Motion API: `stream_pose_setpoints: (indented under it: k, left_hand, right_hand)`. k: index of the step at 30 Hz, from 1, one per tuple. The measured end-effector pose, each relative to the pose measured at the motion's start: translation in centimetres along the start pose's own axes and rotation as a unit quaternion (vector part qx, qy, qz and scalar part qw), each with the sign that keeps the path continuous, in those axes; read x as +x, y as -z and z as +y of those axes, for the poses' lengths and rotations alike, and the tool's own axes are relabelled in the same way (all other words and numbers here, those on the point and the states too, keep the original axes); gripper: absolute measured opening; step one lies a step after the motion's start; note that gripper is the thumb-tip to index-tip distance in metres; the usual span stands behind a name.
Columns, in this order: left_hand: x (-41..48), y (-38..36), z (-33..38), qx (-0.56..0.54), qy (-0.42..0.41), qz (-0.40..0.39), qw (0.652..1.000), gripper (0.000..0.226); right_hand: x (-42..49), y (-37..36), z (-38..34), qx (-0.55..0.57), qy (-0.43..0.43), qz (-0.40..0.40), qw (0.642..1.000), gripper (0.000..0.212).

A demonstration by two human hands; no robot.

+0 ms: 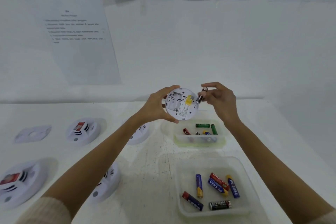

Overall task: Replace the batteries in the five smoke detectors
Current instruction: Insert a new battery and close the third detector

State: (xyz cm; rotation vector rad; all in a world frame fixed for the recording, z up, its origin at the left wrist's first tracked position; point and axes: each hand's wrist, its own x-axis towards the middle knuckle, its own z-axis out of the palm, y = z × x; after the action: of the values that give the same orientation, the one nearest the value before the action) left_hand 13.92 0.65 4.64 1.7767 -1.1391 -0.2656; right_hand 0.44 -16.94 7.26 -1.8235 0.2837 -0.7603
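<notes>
My left hand (157, 105) grips a white round smoke detector (180, 104) by its rim, lifted above the table with its back side facing me. Its battery bay looks open and bare, and a yellow sticker shows beside it. My right hand (219, 99) pinches two small batteries (201, 96) at the detector's right edge. Four more detectors lie on the table: one at the far left middle (82, 131), one at the near left (20, 183), and two partly hidden under my left forearm (106, 182) (140, 133).
A clear tub (201, 142) with green, red and other batteries stands just below the held detector. A larger clear tray (185, 167) with several batteries sits at the near right. A loose white mounting plate (32, 133) lies at the far left. Printed sheets hang on the wall.
</notes>
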Motion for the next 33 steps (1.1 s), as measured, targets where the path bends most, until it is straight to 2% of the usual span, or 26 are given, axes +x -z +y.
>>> stream_pose_setpoints:
  k: [3,6,9,13,17,19,22,26,33]
  left_hand:
    - [0.5,-0.5,0.3,0.016,-0.024,0.0,1.0,0.103]
    - [0.9,-0.9,0.6,0.037,-0.051,-0.002,0.998,0.104]
    - [1.1,-1.1,0.9,0.043,-0.071,-0.004,0.997,0.103]
    - [1.1,-1.1,0.9,0.034,-0.078,0.005,0.996,0.102]
    - [0.9,-1.0,0.7,0.024,-0.08,0.012,0.996,0.101]
    - [0.7,-1.1,0.5,0.023,-0.077,0.006,0.997,0.1]
    - [0.3,-1.2,0.3,0.024,-0.071,-0.009,0.997,0.101]
    - [-0.1,-1.3,0.3,0.037,-0.078,-0.02,0.996,0.098]
    - [0.5,-1.1,0.6,0.057,-0.096,-0.035,0.993,0.099]
  right_hand:
    - [-0.1,-1.4,-0.9,-0.002,0.04,0.015,0.999,0.015]
    - [-0.6,-2.7,-1.2,-0.071,0.061,0.016,0.996,0.019]
    - [-0.8,-3.5,-1.0,-0.139,0.078,0.019,0.987,0.011]
    - [-0.7,-4.0,-0.1,-0.22,0.109,0.059,0.968,0.009]
    - [-0.3,-4.2,0.8,-0.143,0.061,0.072,0.985,0.007]
    - [-0.1,-4.1,0.6,-0.051,-0.007,0.02,0.998,0.008]
    - [0.1,-3.7,0.4,0.031,-0.086,-0.04,0.995,0.014]
    - [0.1,-3.3,0.5,0.04,-0.115,-0.08,0.989,0.015]
    - [0.3,-3.2,0.4,0.016,-0.095,-0.075,0.992,0.018]
